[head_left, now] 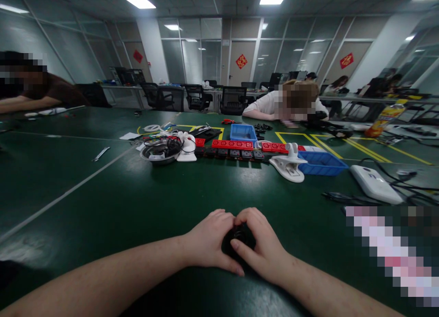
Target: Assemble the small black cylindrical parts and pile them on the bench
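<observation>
Close in front of me, both hands curl around a small dark object (243,234) at the tabletop; its kind cannot be made out, though faint ridges show on its top. My left hand (214,239) closes on its left side, with the thumb stretched along the near side. From the right, my right hand (264,244) wraps it, index finger bent over the far edge and thumb against the top. Fingers cover much of the dark object. Farther off lie a row of red sockets (232,145) and a row of black sockets (236,153).
A metal bowl (161,158) with dark cables stands beyond my left hand. White clip bases, including one clip (290,163), flank the socket rows. Blue bins (320,163) and a white box (375,184) with cables are at right. A wrench (101,153) lies left. Other people sit around.
</observation>
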Motion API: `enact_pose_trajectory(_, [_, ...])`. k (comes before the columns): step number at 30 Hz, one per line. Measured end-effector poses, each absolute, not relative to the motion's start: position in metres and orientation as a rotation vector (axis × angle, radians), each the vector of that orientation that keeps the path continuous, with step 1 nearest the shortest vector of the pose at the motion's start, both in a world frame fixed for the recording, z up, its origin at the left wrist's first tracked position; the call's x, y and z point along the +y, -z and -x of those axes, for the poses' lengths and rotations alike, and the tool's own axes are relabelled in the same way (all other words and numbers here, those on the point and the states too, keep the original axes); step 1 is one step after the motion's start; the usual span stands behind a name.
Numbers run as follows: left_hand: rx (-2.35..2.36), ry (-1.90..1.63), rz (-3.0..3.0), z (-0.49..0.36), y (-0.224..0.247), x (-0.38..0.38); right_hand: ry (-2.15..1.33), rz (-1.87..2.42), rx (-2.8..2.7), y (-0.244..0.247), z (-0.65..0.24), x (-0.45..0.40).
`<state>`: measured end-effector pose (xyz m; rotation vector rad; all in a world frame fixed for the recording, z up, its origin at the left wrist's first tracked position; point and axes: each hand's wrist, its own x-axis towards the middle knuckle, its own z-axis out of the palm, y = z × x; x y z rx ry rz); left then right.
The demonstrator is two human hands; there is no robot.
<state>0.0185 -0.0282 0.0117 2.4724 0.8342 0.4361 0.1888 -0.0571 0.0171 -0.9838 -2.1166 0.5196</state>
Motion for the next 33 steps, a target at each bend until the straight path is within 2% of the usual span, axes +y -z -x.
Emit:
enact_pose_trajectory(8, [0.984,-0.447,-2.529,-0.020,-0.005,-0.029,-0.488,0.999,-2.153,-0.015,-0.186,-0.055])
enact_pose_trajectory(27, [0.796,-0.394,-2.548,-0.018,-0.011,-0.023,-0.465,0.630,-2.319,-0.031,-0.189,-0.061])
enact_pose_trajectory(33, [0.814,-0.406,-2.490,-0.017,-0.012,-0.025,-0.445,0.706,-2.186,-0.026,-0.189,-0.060])
